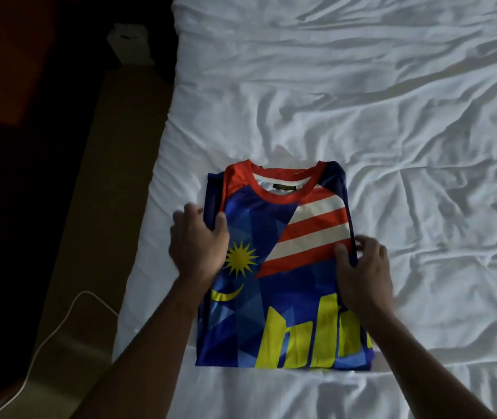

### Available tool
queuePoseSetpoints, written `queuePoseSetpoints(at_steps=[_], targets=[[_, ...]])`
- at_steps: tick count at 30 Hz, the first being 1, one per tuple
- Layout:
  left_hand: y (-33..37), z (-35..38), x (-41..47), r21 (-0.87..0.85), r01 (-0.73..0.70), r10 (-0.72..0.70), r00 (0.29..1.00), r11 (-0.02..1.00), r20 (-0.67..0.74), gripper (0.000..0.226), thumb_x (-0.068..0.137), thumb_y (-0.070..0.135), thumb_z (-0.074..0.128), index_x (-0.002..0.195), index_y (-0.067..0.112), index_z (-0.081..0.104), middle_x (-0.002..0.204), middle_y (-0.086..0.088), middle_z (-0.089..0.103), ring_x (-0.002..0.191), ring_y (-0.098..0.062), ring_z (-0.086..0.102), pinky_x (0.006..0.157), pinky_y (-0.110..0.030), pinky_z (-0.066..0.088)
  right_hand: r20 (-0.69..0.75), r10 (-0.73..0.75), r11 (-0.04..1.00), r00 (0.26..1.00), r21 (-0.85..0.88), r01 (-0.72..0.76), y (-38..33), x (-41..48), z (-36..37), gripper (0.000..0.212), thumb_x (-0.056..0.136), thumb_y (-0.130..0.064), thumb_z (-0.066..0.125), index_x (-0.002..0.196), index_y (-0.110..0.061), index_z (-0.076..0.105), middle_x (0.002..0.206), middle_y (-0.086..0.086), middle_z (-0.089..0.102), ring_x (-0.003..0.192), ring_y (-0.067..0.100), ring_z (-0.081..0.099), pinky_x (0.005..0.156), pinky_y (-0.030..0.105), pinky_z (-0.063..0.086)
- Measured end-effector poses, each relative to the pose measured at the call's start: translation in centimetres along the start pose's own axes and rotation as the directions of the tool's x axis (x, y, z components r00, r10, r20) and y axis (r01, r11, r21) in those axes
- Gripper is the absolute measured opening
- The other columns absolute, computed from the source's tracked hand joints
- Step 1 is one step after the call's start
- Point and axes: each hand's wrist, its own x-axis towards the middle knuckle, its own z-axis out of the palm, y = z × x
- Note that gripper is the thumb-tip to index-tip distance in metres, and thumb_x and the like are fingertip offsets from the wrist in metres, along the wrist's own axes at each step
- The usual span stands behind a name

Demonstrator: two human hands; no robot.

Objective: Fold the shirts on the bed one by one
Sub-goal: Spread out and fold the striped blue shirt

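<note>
**fold_fan:** So where was the shirt [274,279] sitting at that point? Couldn't make much out in that dim light.

**linen_lurker:** It lay flat on the bed [392,116], face up, down toward 6 o'clock of the view and close to the mattress's left edge. Both sides were tucked under already, so it looked like a tall rectangle. The red collar [280,196] pointed to 12 o'clock, with the hem toward the person.

**fold_fan:** And the hands?

**linen_lurker:** Both were on it. The left hand [198,246] gripped the shirt's 9 o'clock edge, thumb [221,226] pressed on top of the blue fabric and fingers [180,217] curled over the side. The right hand [366,276] did the same at the 3 o'clock edge, with its thumb on the lowest stripes and its fingers wrapped round the folded border. So the fingers were clamped on cloth on both sides.

**fold_fan:** What was the print?

**linen_lurker:** A yellow star [241,258] and crescent [226,294] just beside the left hand, red and white stripes [316,228] at the shirt's 2 o'clock, and big yellow letters [301,337] at 5 o'clock, partly hidden by the right forearm.

**fold_fan:** Anything else around?

**linen_lurker:** The white sheet [422,267] was wrinkled all over. Off the bed, a white cable [59,322] looped at 8 o'clock, and a pale box [127,37] stood at 11 o'clock in the dark, well apart from the shirt. Couldn't tell what it was.
</note>
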Motion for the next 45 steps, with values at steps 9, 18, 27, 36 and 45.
queuePoseSetpoints(at_steps=[9,18,27,36,45], targets=[[3.7,3.6,9.0,-0.031,-0.045,0.047,0.996,0.999,0.080,0.034,0.103,0.046,0.052,0.091,0.015,0.057,0.098,-0.011,0.067,0.098,-0.037,0.063,0.082,-0.043,0.046,-0.043,0.006,0.989,0.999,0.146,0.001,-6.7,11.5,3.1,0.030,0.099,-0.057,0.053,0.111,-0.030,0.057,0.104,-0.005,0.063,0.106,0.025,0.061,0.101,0.056,0.047],[2.5,4.2,2.9,0.130,-0.553,0.568,0.800,0.823,-0.194,0.039,0.108,0.025,0.046,0.140,0.007,0.058,0.148,-0.022,0.052,0.139,-0.039,0.046,0.112,-0.052,0.040,-0.141,-0.416,0.903,0.898,-0.184,0.389,-7.2,7.0,3.7,0.057,0.107,-0.039,0.042,0.159,-0.018,0.031,0.169,0.008,0.024,0.157,0.027,0.015,0.125,0.048,0.016],[-5.0,4.6,-0.5,0.487,-0.372,0.357,0.925,0.790,0.128,0.066,0.107,0.042,0.027,0.163,0.005,0.028,0.172,-0.019,0.015,0.160,-0.038,0.012,0.123,-0.066,0.017,0.236,-0.538,0.629,0.810,-0.527,0.571,2.4,3.6,4.3,0.068,0.107,-0.055,0.022,0.166,-0.022,0.016,0.173,0.009,0.003,0.160,0.030,-0.001,0.128,0.056,0.004],[-7.2,6.5,-11.8,0.353,-0.615,0.568,0.788,0.706,0.236,0.068,0.105,0.043,0.036,0.162,0.006,0.028,0.172,-0.016,0.017,0.160,-0.034,0.014,0.122,-0.063,0.024,0.278,-0.605,0.607,0.746,-0.446,0.658,5.8,-6.7,6.2,0.067,0.106,-0.053,0.029,0.163,-0.019,0.028,0.173,0.011,0.011,0.160,0.032,0.009,0.126,0.056,0.012],[-9.0,4.6,-10.2,0.359,-0.400,0.389,0.915,0.843,0.105,0.065,0.105,0.035,0.036,0.159,-0.002,0.031,0.165,-0.022,0.032,0.148,-0.039,0.037,0.116,-0.055,0.035,0.143,-0.390,0.821,0.910,-0.393,0.414,6.9,-2.8,3.7,0.071,0.106,-0.050,0.019,0.165,-0.009,0.016,0.172,0.013,0.007,0.160,0.030,0.007,0.127,0.055,0.014]])
